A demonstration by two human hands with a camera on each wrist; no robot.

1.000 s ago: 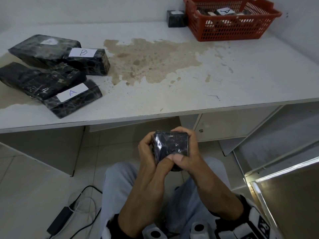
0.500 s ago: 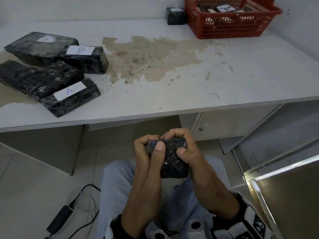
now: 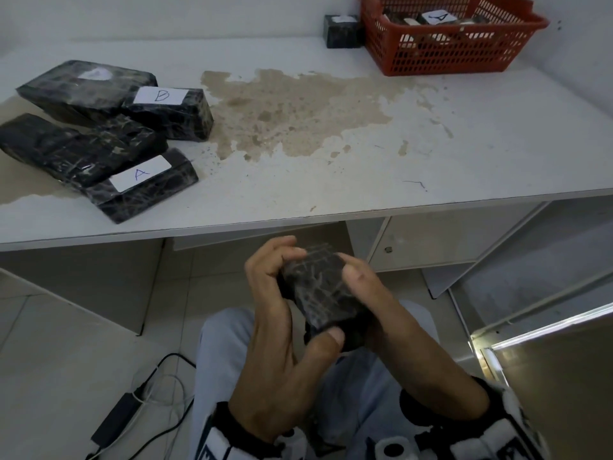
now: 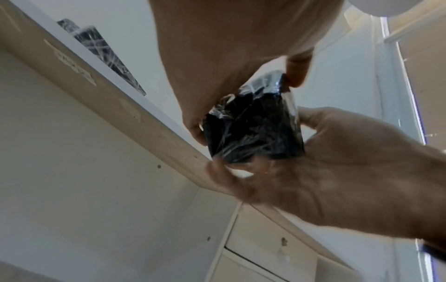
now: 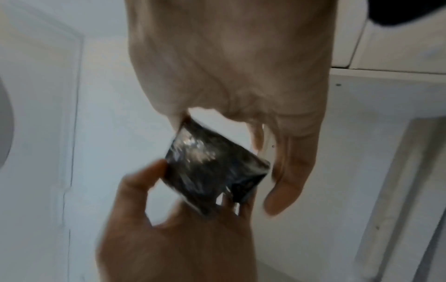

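I hold a small black block wrapped in shiny film (image 3: pixel 323 290) in both hands, over my lap and just below the table's front edge. My left hand (image 3: pixel 275 293) grips its left side, fingers curled over the top and thumb under the near end. My right hand (image 3: pixel 368 293) grips the right side with its thumb pressed on the upper face. In the left wrist view the block (image 4: pixel 253 129) sits between the left hand (image 4: pixel 217 66) and the right hand (image 4: pixel 337 162). The blurred right wrist view shows the block (image 5: pixel 210 171) tilted under the right hand (image 5: pixel 229 66).
On the stained white table (image 3: pixel 331 194), several long black wrapped blocks lie at the left, two labelled A (image 3: pixel 141 175) and B (image 3: pixel 161 96). A red basket (image 3: pixel 447 51) holding more blocks stands back right, beside a small black block (image 3: pixel 341 31). Cables and an adapter (image 3: pixel 116 423) lie on the floor.
Both hands have turned the block, so a long face now points up and it lies tilted. The left thumb has shifted from its top to its near end.
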